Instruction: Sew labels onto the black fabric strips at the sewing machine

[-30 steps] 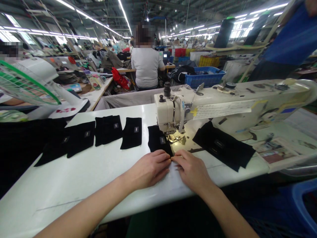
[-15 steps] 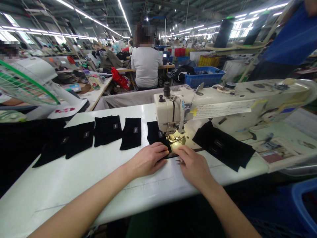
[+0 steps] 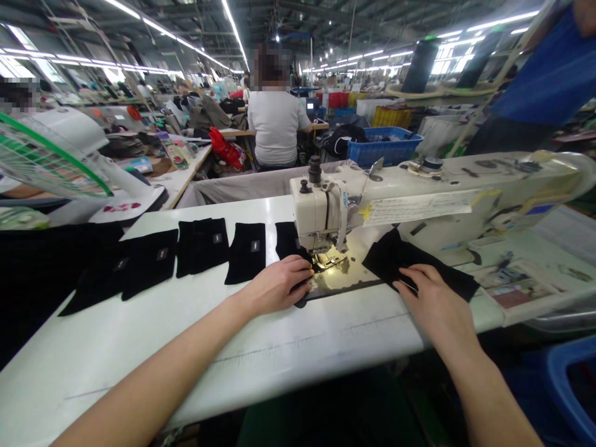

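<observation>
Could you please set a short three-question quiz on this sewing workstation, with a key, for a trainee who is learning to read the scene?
1. Multiple choice: Where are the fingers of the right hand?
A) At the green-rimmed fan
B) At the pile of black fabric pieces
C) At the paper sheet

2. True or false: In the picture, the left hand is to the left of the presser foot.

3. Fill in the missing word: The plastic basket just behind the sewing machine is ____ in colour.

Key: 1. B; 2. True; 3. blue.
</observation>
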A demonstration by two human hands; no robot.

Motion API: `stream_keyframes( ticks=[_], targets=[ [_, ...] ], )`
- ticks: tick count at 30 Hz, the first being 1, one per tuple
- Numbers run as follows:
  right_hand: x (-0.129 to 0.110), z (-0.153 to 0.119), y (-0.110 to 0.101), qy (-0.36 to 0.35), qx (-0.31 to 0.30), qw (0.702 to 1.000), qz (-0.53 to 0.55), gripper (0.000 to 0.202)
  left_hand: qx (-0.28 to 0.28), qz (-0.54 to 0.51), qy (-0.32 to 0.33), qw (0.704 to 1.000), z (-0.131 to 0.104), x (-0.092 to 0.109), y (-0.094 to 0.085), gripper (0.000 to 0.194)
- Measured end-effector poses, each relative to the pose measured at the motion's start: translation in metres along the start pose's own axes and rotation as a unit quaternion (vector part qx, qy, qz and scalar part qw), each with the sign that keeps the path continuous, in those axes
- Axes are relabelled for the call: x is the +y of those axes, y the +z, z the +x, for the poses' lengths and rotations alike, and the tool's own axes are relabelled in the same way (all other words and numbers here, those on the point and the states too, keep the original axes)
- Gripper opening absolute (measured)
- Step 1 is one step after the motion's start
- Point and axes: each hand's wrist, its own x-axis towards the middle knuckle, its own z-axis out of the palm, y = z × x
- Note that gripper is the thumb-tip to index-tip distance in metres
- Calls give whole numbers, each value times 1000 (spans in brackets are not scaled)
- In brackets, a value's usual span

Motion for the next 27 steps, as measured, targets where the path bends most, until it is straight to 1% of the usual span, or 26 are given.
stream_keyframes(
  ticks=[7,13,17,19,22,25,27],
  targets=[
    [1,4,1,-70,-1,997,-30,24,-5,0,-2,1000,5,-10,-3,26],
    [-2,8,-3,-98,-1,994,-49,23,-9,2,-12,1000,9,-16,-6,26],
    [-1,10,-2,-98,13,994,-44,20,0,5,-4,1000,10,-18,-6,25],
    [2,10,-1,-87,39,995,-42,18,4,3,-2,1000,10,-18,-5,25],
    [7,10,-3,-40,120,991,-44,21,11,-2,-3,1000,9,-19,-4,25],
    [10,6,-13,0,210,977,-34,26,12,-4,-1,1000,9,-20,-4,25],
    [10,2,-23,3,244,970,3,26,15,-3,-2,1000,8,-20,-3,26]
  ],
)
